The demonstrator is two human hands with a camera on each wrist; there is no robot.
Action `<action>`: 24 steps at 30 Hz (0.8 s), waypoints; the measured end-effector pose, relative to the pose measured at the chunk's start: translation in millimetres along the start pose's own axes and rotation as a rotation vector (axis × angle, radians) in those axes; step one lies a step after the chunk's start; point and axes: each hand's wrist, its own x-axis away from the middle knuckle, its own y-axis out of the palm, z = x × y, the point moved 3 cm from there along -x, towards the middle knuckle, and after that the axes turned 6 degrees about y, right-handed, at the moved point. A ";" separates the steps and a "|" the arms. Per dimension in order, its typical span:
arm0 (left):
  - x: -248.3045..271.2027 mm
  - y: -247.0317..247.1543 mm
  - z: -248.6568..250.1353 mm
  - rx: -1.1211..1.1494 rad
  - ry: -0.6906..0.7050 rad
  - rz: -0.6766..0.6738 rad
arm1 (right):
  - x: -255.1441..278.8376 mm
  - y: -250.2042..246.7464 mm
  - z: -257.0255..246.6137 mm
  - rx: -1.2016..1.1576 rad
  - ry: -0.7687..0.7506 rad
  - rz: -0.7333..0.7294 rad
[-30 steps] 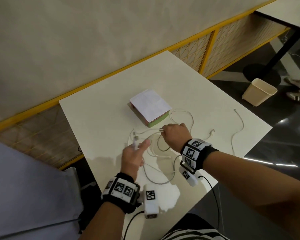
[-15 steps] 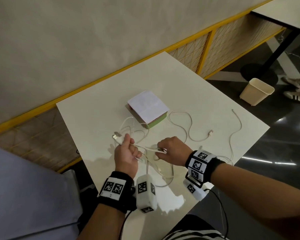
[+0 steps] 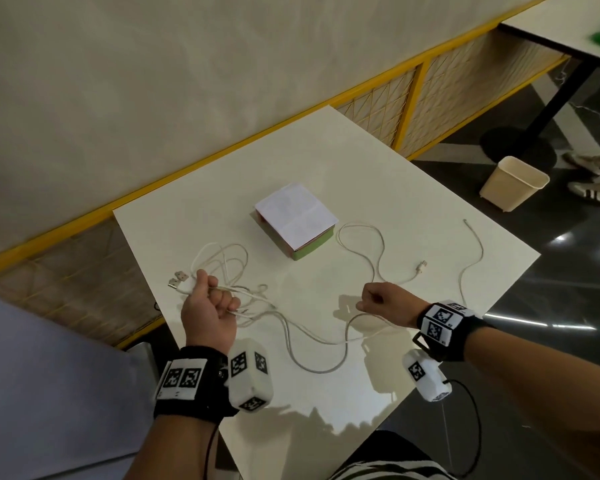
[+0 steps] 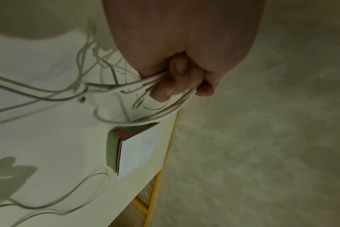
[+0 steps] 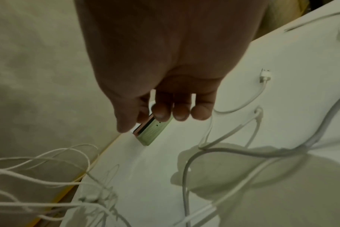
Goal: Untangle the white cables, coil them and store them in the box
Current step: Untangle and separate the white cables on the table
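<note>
Nearest, the left hand (image 3: 208, 315) grips a bundle of white cables (image 3: 312, 336) above the table (image 3: 378, 168); the right hand (image 3: 383, 303) is curled, its hold unclear. Beyond lies the paper-covered green box (image 3: 297, 220).

Cables (image 3: 312, 336) on table (image 3: 378, 168), before box (image 3: 295, 220)
</note>
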 end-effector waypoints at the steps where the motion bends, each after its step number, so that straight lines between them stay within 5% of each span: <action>1: 1.2 0.2 -2.7 -0.005 -0.009 -0.003 | -0.6 3.7 -1.3 -0.009 0.000 0.004; 14: 17.3 11.6 -12.1 0.041 -0.137 -0.083 | -36.2 76.4 -78.0 -0.055 -0.082 -0.146; 20: 23.6 12.5 -14.8 0.051 -0.175 -0.135 | -39.8 79.9 -99.4 -0.155 -0.334 0.041; 24: 18.3 5.3 -9.9 0.076 -0.174 -0.136 | -36.6 68.6 -97.1 -0.168 -0.340 0.114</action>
